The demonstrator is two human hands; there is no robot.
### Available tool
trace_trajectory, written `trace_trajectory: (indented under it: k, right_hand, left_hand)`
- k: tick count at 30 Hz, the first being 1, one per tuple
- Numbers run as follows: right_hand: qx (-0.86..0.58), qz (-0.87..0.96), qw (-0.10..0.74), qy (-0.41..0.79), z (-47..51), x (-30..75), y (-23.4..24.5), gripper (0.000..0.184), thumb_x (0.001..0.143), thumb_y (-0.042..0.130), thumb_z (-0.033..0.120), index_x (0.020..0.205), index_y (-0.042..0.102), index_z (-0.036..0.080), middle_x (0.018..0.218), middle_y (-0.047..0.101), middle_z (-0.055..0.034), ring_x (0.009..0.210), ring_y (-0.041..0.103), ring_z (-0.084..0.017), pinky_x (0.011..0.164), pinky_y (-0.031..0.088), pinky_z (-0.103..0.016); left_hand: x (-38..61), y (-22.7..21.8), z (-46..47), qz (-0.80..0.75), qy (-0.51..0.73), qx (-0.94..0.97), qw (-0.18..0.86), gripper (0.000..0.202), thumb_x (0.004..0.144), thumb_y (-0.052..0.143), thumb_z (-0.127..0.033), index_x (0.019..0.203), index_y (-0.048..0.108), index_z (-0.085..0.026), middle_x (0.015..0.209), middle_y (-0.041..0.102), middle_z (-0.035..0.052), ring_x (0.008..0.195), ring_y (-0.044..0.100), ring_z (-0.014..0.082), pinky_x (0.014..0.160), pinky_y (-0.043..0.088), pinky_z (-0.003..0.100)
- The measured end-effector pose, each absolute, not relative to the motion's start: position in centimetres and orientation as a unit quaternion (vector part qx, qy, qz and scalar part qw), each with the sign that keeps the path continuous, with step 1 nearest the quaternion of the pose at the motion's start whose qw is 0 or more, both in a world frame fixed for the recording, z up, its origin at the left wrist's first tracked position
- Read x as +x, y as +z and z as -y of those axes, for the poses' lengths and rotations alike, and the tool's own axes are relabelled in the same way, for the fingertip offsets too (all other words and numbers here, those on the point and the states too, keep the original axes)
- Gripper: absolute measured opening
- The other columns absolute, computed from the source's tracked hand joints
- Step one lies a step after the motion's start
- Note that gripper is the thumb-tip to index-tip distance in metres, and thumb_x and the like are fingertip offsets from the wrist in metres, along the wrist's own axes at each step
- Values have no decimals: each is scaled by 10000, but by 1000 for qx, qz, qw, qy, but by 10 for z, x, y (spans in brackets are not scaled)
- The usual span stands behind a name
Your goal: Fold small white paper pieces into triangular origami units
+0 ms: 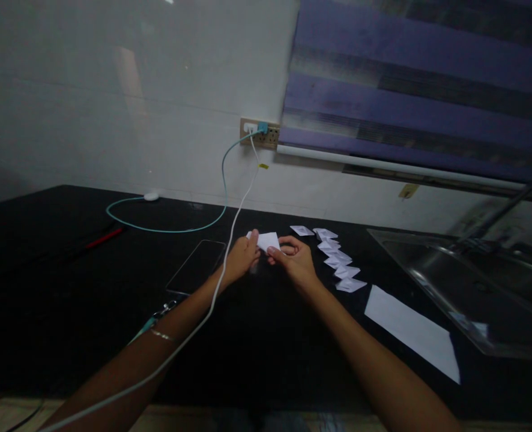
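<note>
Both my hands meet over the black countertop (257, 336) and pinch a small folded piece of white paper (268, 241). My left hand (242, 257) grips its left edge with thumb and fingers closed. My right hand (295, 259) holds the right side, fingers curled round it. Just right of my hands lies a row of several small folded paper pieces (338, 258). A larger flat white sheet (412, 331) lies further right, near the counter's front.
A dark phone (197, 266) lies flat left of my hands. A white cable (230, 240) and a teal cable (180, 227) run from a wall socket (260, 133). A steel sink (464, 288) sits at the right. A red pen (104, 237) lies far left.
</note>
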State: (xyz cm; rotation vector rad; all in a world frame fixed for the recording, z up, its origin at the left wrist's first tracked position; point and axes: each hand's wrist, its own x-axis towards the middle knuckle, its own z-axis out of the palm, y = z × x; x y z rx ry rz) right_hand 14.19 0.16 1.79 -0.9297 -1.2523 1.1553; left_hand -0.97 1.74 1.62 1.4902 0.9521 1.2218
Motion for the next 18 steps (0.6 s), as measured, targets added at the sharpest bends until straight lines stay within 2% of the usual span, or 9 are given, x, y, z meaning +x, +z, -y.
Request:
trace_trajectory:
  k: [6, 9, 14, 18]
  right_hand:
    - [-459, 580, 578, 346, 1, 145, 14, 230, 696, 727, 362, 771, 621, 172, 607, 681, -29, 538, 636, -176, 492, 448, -247]
    - [-453, 645, 551, 272, 3, 145, 10, 186, 747, 684, 362, 813, 659, 190, 707, 703, -31, 604, 642, -178, 536, 465, -257]
    - [-406, 683, 520, 314, 3, 143, 7, 267, 746, 694, 360, 970, 677, 215, 915, 711, -49, 843, 668, -211, 712, 524, -300]
    - [-374, 684, 504, 372, -5, 149, 6, 242, 836, 581, 363, 1011, 681, 229, 966, 689, -42, 850, 653, -196, 750, 532, -323]
  left_hand:
    - [-9, 20, -18, -341, 502, 565, 559, 389, 825, 571, -532, 700, 432, -191, 464, 383, -86, 333, 289, 41, 333, 194, 156]
    - [-8, 21, -13, -317, 505, 531, 603, 345, 796, 637, -472, 741, 458, -182, 495, 388, -92, 346, 307, 26, 345, 195, 145]
    - [-13, 24, -11, -307, 539, 453, 641, 242, 774, 670, -349, 786, 506, -172, 581, 468, -62, 424, 453, 36, 391, 297, 139]
    - [-19, 26, -15, -287, 545, 429, 660, 196, 774, 654, -308, 816, 522, -169, 617, 516, -38, 474, 519, 59, 395, 333, 142]
